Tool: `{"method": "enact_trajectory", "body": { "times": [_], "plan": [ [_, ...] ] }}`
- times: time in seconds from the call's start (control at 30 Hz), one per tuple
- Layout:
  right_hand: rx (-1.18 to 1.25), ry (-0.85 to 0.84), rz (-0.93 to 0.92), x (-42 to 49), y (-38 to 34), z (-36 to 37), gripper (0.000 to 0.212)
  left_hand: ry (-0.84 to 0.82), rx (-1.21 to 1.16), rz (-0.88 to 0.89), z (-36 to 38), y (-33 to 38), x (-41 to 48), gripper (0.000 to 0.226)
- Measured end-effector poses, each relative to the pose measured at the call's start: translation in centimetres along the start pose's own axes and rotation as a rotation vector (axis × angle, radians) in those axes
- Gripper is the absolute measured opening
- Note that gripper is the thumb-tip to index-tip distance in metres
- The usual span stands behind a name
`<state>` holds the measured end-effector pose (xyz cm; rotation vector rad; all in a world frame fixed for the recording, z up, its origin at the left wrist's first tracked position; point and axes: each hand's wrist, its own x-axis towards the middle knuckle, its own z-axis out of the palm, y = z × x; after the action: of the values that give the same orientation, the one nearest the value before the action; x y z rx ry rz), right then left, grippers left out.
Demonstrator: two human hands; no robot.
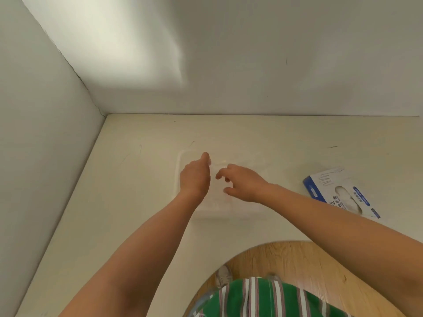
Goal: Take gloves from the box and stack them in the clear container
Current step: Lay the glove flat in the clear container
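The clear container (180,179) lies on the table's middle, very faint against the pale top. Both hands hover over it. My left hand (194,177) is over its left part, fingers curled in, thumb tip raised and pinching the edge of a thin see-through glove (219,163). That glove shows only as a faint glossy patch between the hands. My right hand (246,185) is just to the right, its fingers loosely bent down toward the glove, thumb apart, gripping nothing that I can see. The blue and white glove box (338,191) lies flat at the right, white gloves showing in its oval opening.
The cream table (137,202) meets a white wall at the back and a white side panel at the left. Its near edge has a round cut-out, where wooden floor and a green striped garment (263,298) show.
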<state>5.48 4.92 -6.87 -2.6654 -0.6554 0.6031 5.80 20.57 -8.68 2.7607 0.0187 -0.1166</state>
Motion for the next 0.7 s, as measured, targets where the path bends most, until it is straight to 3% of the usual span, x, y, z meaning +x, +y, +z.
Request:
{"method": "enact_trajectory", "body": {
  "times": [0.17, 0.3, 0.37, 0.43, 0.53, 0.6, 0.7],
  "plan": [
    [-0.082, -0.243, 0.156, 1.5, 1.1, 3.1, 0.073, -0.054, 0.148, 0.017, 0.7, -0.2, 0.0, 0.024],
    [-0.099, -0.307, 0.148, 2.6, 1.0, 4.1, 0.078, 0.159, 0.312, 0.356, 1.4, 0.1, 0.1, 0.034],
    [-0.103, -0.32, 0.138, 2.9, 1.0, 4.3, 0.075, 0.025, 0.198, 0.341, 1.5, 0.8, 0.3, 0.022],
    [-0.078, -0.332, 0.137, 3.1, 1.4, 4.3, 0.077, -0.26, 0.121, 0.146, 1.6, 1.2, 0.5, 0.021],
    [-0.009, -0.35, 0.142, 3.1, 1.7, 3.9, 0.089, -0.529, 0.074, -0.087, 2.8, -0.2, 0.8, 0.059],
    [-0.007, -0.27, 0.175, 3.2, 1.8, 3.6, 0.087, -0.6, 0.067, -0.171, 3.2, -1.1, 0.8, 0.084],
    [-0.084, -0.193, 0.243, 3.1, 2.0, 3.8, 0.093, -0.664, 0.079, -0.193, 3.1, -1.4, 0.8, 0.101]
  ]
}}
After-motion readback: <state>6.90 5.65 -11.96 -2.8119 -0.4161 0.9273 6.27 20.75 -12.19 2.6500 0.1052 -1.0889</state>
